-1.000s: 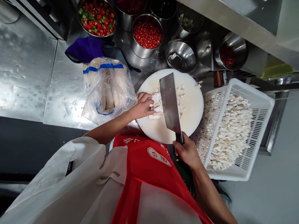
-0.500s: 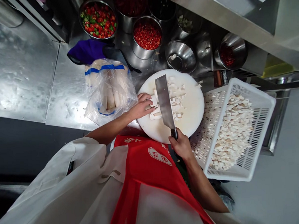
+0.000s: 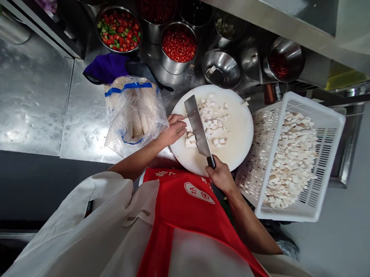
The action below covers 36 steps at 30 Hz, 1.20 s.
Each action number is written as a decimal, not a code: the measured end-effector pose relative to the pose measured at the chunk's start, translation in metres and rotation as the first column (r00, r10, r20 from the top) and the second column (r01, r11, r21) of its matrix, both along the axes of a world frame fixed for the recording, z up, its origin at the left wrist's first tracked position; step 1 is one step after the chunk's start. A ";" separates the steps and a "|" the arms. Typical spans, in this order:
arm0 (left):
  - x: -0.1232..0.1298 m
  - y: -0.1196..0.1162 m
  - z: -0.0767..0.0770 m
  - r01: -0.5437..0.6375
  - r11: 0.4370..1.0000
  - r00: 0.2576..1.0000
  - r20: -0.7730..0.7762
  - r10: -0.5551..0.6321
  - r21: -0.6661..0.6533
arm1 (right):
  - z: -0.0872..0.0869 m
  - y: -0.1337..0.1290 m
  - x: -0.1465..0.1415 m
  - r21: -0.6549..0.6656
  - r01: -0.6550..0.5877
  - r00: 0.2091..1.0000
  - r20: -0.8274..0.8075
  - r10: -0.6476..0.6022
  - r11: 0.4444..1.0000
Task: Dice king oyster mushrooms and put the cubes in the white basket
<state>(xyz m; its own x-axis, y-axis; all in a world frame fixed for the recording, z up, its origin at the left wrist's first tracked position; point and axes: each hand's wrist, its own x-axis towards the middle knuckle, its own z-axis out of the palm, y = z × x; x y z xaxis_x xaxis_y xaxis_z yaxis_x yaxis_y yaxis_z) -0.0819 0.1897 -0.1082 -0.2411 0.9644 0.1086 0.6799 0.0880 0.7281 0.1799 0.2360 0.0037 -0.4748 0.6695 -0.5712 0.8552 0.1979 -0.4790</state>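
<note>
My right hand (image 3: pixel 220 175) is wrapped round the black handle of a cleaver (image 3: pixel 198 127). Its broad blade stands over the round white cutting board (image 3: pixel 242 127), beside the fingers of my left hand (image 3: pixel 174 131). Those fingers are bent and hold white strips, apparently king oyster mushroom (image 3: pixel 190 142), at the board's left side. Right of the blade lie small white mushroom cubes (image 3: pixel 214 122). The blade hides part of the strips. Close to my left forearm sits a clear plastic bag (image 3: pixel 134 112) with whole pale mushroom stems inside.
At right, a white perforated basket (image 3: pixel 326 147) holds many cubes. Behind the board are a steel bowl (image 3: pixel 233 72), a tin of chopped red chillies (image 3: pixel 179 43) and a bowl of red and green chillies (image 3: pixel 119 28). A purple cloth (image 3: pixel 105 68) lies behind the bag. A steel shelf edge (image 3: pixel 259 14) overhangs.
The cleaver and my right hand have shifted a little left, with the blade tilting further left. My left hand has drawn back slightly to the left. More cubes show right of the blade.
</note>
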 end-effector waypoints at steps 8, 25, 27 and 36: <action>-0.003 -0.005 -0.012 -0.149 0.983 0.988 0.065 0.142 0.105 | 0.040 -0.014 0.007 -0.095 -0.044 0.998 0.042 0.048 0.994; -0.015 0.003 -0.010 -0.156 0.977 0.987 0.063 0.148 0.148 | 0.043 -0.024 0.009 -0.052 -0.009 1.000 0.015 0.010 0.999; -0.017 0.004 -0.009 -0.170 0.974 0.984 0.084 0.159 0.152 | 0.049 -0.024 0.008 -0.086 -0.019 1.000 0.021 0.021 0.996; -0.015 0.008 -0.012 -0.172 0.977 0.982 0.105 0.160 0.123 | 0.028 -0.019 -0.006 -0.162 -0.055 0.997 0.049 0.064 0.985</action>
<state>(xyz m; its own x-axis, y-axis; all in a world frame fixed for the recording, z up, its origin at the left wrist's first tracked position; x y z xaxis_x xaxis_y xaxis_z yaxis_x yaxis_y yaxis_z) -0.0966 0.1975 -0.1206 -0.4118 0.8890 0.2004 0.5917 0.0935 0.8007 0.1744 0.2169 0.0314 -0.4769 0.5385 -0.6947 0.8695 0.1737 -0.4623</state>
